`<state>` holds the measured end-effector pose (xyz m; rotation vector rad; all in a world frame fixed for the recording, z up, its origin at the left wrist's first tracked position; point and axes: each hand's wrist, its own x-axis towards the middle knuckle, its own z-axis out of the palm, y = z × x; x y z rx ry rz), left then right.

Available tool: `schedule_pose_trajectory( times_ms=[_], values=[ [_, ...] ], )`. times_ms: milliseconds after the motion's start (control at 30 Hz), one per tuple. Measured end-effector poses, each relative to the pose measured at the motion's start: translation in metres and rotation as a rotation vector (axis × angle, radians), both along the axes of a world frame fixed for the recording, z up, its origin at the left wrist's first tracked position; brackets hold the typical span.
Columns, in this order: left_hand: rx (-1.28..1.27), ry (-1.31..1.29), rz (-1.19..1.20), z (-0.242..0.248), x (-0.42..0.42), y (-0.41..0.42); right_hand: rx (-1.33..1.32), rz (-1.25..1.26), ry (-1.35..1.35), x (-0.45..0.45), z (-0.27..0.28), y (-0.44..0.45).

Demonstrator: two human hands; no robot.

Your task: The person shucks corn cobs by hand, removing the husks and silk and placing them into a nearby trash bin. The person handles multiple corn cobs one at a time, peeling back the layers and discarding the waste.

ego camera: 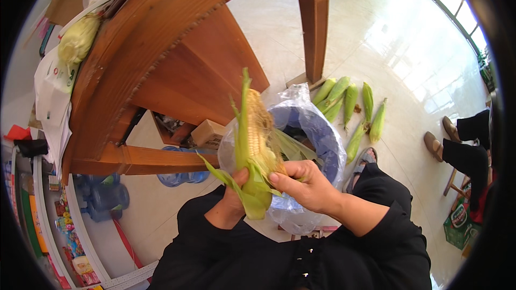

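Before me is a partly husked ear of corn [254, 141], tip pointing up and away, with yellow kernels bare along one side. My left hand [231, 201] grips its husk-covered lower end; most of the fingers are hidden behind it. Between the thumb and fingers of my right hand [306, 183], strands of brown silk and a bit of husk are pinched at the ear's right side. Green husk leaves hang over the left hand. Below the ear stands a round bin [328, 129] lined with a clear plastic bag, with pulled-off husks [296, 147] inside.
Several unhusked ears of corn [350, 100] lie on the tiled floor right of the bin. A wooden table [161, 20] arches over the left, bearing a pale ear of corn [78, 40]. Large blue water bottles [107, 199] lie below. A seated person's legs [459, 157] are at right.
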<state>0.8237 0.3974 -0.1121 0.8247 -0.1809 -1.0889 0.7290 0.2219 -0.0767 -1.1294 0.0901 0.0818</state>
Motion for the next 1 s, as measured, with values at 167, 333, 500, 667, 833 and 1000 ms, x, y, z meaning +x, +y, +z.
schedule_pose_trajectory(
  times_ms=[167, 333, 500, 667, 833, 1000],
  values=[
    [-0.002, 0.039, -0.088, -0.003, 0.004, 0.003, -0.009, 0.014, 0.053, 0.004, -0.003, -0.003],
    [0.049, -0.069, -0.083, -0.012, 0.003, 0.005, -0.049, -0.07, 0.114, 0.011, -0.001, -0.021],
    [0.091, -0.132, -0.119, -0.004, 0.001, 0.0, 0.081, -0.171, 0.087, 0.018, 0.009, -0.028],
    [0.095, -0.131, -0.161, -0.005, -0.001, -0.003, 0.143, -0.081, 0.189, 0.016, 0.006, -0.029],
    [0.091, -0.104, -0.169, -0.006, -0.001, -0.003, 0.107, -0.073, 0.174, 0.014, 0.005, -0.034],
    [0.111, -0.143, -0.191, -0.013, 0.0, -0.001, 0.057, -0.065, 0.155, 0.014, -0.002, -0.033]
  ],
)
